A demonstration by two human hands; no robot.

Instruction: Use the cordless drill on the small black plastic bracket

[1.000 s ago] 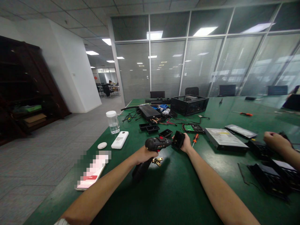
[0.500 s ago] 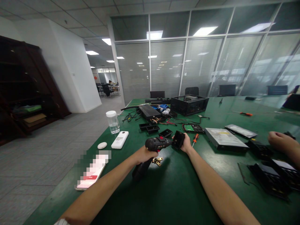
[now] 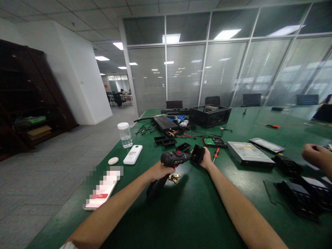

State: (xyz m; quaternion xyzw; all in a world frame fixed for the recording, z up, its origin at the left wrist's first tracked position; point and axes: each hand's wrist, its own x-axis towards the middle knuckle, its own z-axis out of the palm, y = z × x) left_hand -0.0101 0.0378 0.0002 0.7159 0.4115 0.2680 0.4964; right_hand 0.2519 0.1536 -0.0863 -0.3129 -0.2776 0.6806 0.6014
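My left hand (image 3: 158, 171) is wrapped round the grip of a black cordless drill (image 3: 169, 164) with red trim, its nose pointing right. My right hand (image 3: 206, 158) grips a small black box-shaped part (image 3: 197, 154), held upright against the drill's tip above the green table (image 3: 192, 214). A few small brass pieces (image 3: 174, 178) lie on the table just under the drill. An orange-handled screwdriver (image 3: 215, 153) lies right of my right hand.
Left of me lie a phone (image 3: 101, 193), a white remote (image 3: 132, 154), a white puck (image 3: 113, 160) and a water jar (image 3: 125, 135). Black trays (image 3: 165, 140), cables, a black crate (image 3: 209, 116), an optical drive (image 3: 248, 154) and black parts (image 3: 298, 197) crowd the table. Another person's hand (image 3: 315, 155) reaches in at far right.
My hands, the drill and the black part have stayed put. The other person's hand at far right has drawn back to the right.
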